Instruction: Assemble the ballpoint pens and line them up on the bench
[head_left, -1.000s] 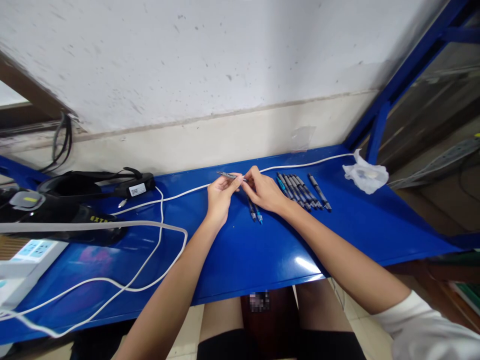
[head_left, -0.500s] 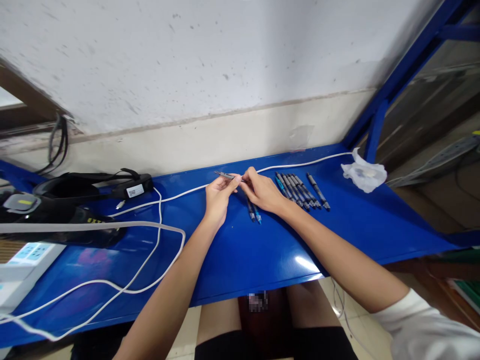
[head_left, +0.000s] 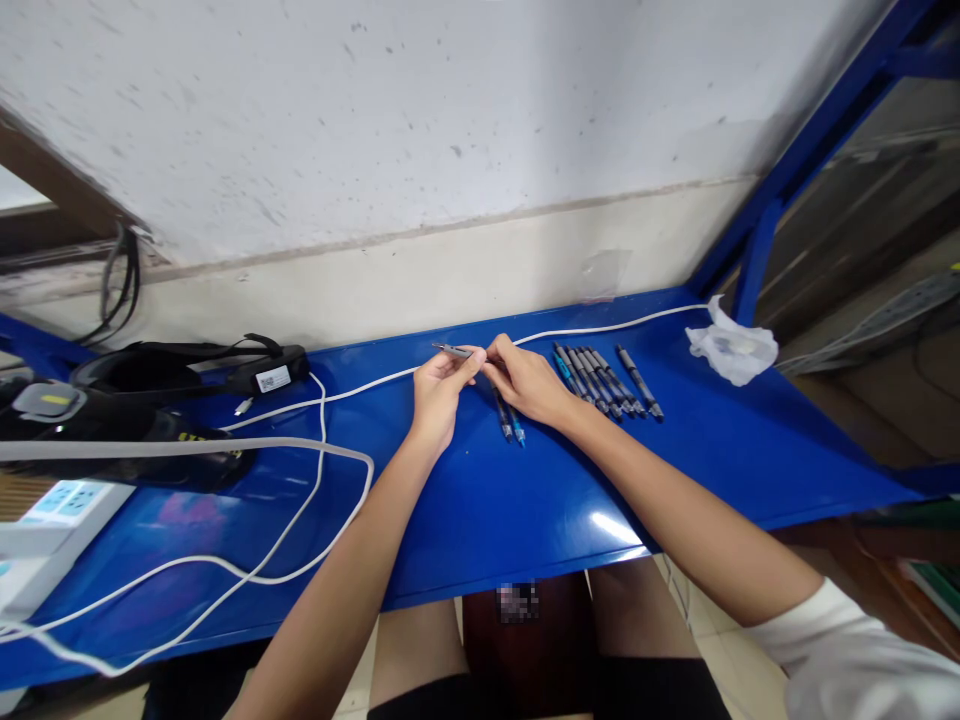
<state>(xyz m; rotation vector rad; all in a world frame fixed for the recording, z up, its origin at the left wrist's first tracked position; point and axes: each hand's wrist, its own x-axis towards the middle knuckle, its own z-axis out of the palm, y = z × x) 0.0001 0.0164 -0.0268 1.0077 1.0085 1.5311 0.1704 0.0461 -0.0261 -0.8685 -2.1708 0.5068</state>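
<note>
Over the blue table, my left hand pinches a grey pen, whose tip points up to the left. My right hand has its fingers closed at the pen's other end, touching my left fingertips; that end is mostly hidden. Two pens, one dark and one blue, lie partly under my right hand. Right of it, several pens lie side by side, and a single pen lies slightly apart from them.
A crumpled white wrapper lies at the right. At the left are a black strapped device, looping white cables and a white power strip. The wall runs along the back; a blue frame post stands at the right.
Both hands hold nearly the same pose on the pen. The whole view has shifted very slightly, and the legs below the table have moved a little.
</note>
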